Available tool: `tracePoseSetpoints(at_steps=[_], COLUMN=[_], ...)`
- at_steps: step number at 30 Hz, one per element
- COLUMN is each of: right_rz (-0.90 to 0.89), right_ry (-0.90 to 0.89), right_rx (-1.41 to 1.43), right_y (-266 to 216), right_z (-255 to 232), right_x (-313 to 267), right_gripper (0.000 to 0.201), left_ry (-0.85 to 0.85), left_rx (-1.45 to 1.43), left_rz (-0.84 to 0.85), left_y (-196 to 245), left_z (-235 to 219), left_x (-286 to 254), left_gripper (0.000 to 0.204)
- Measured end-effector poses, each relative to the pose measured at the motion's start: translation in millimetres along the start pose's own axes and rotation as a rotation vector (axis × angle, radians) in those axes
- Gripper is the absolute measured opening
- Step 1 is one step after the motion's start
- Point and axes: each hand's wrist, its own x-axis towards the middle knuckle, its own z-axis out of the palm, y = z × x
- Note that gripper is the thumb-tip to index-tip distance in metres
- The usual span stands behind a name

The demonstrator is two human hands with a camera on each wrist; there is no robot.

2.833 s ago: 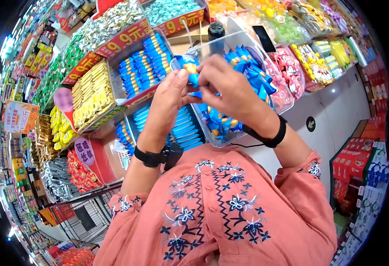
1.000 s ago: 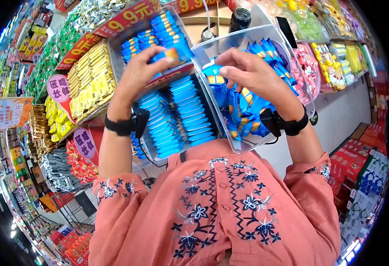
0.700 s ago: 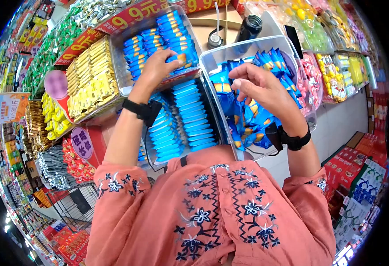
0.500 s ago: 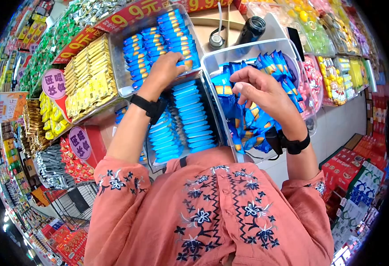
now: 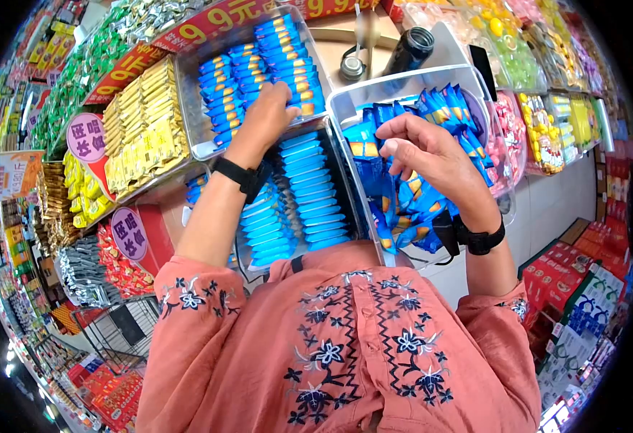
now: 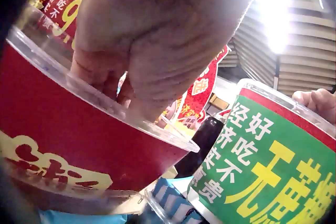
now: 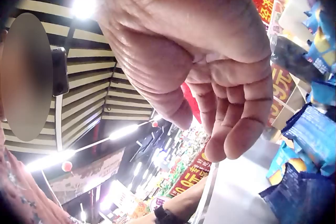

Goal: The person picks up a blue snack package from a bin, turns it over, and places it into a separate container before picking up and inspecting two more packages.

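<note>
In a shop (image 5: pixel 547 206), the left hand (image 5: pixel 267 117) is reaching among blue packets (image 5: pixel 303 81), grip unclear; the right hand (image 5: pixel 435 155) is hovering, relaxed, above the right bin (image 5: pixel 378 88).

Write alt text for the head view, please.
A person's left grip reaches into a clear tray of neatly rowed blue packets; the right grip hovers, holding nothing, over a clear bin of jumbled ones. Yellow packets lie alongside.

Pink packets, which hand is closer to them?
Right: the right hand is over the clear bin beside the pink packets; the left hand is farther off, in the next bin leftward.
</note>
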Motion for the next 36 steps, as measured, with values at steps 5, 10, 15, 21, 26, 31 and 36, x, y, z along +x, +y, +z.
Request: tracePoseSetpoints(at_steps=[5, 10, 15, 21, 26, 31, 36], right_rz=[-0.022, -0.025, -0.078, -0.093, -0.080, -0.066, -0.192], right_ry=[0.023, 0.051, 0.056, 0.061, 0.067, 0.062, -0.033], right_rx=[0.012, 0.030, 0.029, -0.057, -0.088, -0.214, -0.545], right_y=[5, 5, 7, 9, 14, 23, 39], right_z=[-4, -6, -5, -8, -9, -13, -10], right_x=[-3, -11, -24, -41, -48, -54, -54], right_gripper=[0.032, 0.032, 0.031, 0.034, 0.031, 0.032, 0.028], left_ry=[-0.043, -0.081, -0.166, -0.130, -0.165, -0.038, 0.065], left_rx=[0.015, -0.054, -0.026, 0.045, -0.005, -0.084, -0.299], left_rz=[-0.112, -0.107, -0.148, -0.095, -0.080, -0.086, -0.148], left_y=[-1, -11, -7, -15, -18, -5, 61], left_z=[-2, 7, 5, 8, 9, -5, -42], left_x=[-3, 3, 7, 10, 13, 5, -49], left_gripper=[0.027, 0.026, 0.024, 0.019, 0.020, 0.022, 0.025])
